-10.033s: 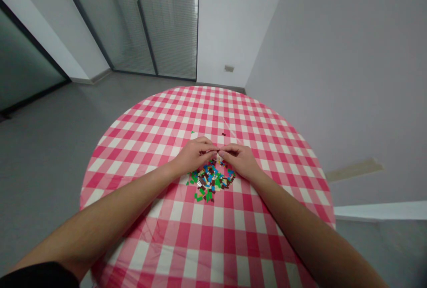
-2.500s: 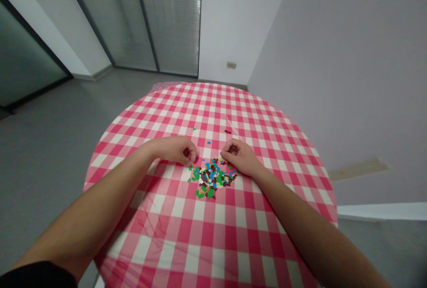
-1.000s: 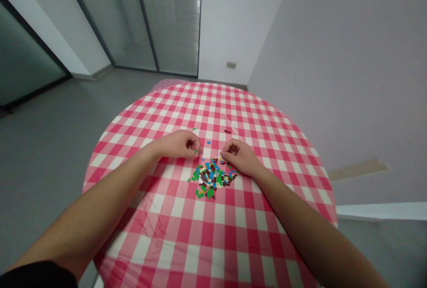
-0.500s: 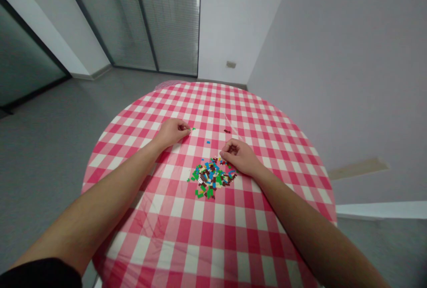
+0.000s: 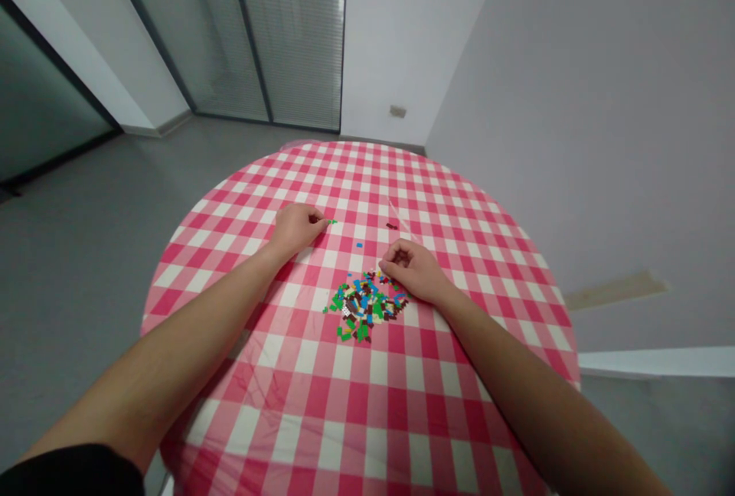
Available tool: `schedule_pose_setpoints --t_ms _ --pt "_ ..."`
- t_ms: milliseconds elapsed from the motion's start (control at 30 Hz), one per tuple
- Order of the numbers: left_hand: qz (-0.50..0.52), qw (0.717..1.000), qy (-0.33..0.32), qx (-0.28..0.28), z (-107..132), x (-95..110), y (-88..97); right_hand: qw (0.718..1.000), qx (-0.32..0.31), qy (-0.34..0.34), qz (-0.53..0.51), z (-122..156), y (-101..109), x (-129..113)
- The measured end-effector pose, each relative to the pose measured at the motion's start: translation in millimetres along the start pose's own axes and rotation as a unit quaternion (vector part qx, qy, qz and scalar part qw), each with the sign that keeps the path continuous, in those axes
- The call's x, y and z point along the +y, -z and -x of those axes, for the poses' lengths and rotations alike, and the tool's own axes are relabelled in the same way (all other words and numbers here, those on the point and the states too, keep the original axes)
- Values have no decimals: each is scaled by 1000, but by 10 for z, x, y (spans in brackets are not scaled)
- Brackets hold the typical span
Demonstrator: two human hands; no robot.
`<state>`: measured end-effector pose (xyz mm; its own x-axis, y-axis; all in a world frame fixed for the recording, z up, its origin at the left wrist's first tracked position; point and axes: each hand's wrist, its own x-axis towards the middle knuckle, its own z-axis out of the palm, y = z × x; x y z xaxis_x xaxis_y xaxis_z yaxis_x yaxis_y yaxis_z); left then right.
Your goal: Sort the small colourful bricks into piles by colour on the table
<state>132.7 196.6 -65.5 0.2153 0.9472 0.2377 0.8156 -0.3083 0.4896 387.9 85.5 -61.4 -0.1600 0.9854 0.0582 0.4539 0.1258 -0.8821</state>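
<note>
A heap of small coloured pieces [image 5: 364, 307] in green, blue, brown and white lies on the round table with the red-and-white checked cloth [image 5: 356, 412]. My left hand [image 5: 295, 225] rests beyond the heap, to its left. Its fingertips are pinched together at a tiny green piece [image 5: 331, 221] on the cloth. My right hand [image 5: 412, 270] lies at the heap's right edge with its fingers curled in. What is inside the curl is hidden.
A single blue piece [image 5: 359, 245] lies between my hands, and a dark brown piece [image 5: 392, 226] lies farther back. A grey wall [image 5: 602, 121] stands close on the right. Glass doors with blinds [image 5: 287, 37] and grey floor [image 5: 74, 251] are behind and to the left.
My left hand has left the heap with a green piece pinched in its fingers and moved away to the far left, to the green spot on the cloth. My right hand has stayed put.
</note>
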Motion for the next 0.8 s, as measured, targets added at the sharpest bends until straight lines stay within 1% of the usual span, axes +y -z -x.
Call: schedule_pose_setpoints --t_ms 200,367,567,800 --pt "-17 1000 -11 9 -11 -23 -20 1000 1 1 0 -3 -9 22" --pt "-7 999 -52 1 -19 -50 -28 1000 -1 -4 -4 -9 -13 17" --pt "-22 997 -75 0 -8 -54 -21 1000 -2 0 0 -3 -5 11" --pt "5 996 -86 -26 7 -67 8 1000 -3 5 7 0 6 35"
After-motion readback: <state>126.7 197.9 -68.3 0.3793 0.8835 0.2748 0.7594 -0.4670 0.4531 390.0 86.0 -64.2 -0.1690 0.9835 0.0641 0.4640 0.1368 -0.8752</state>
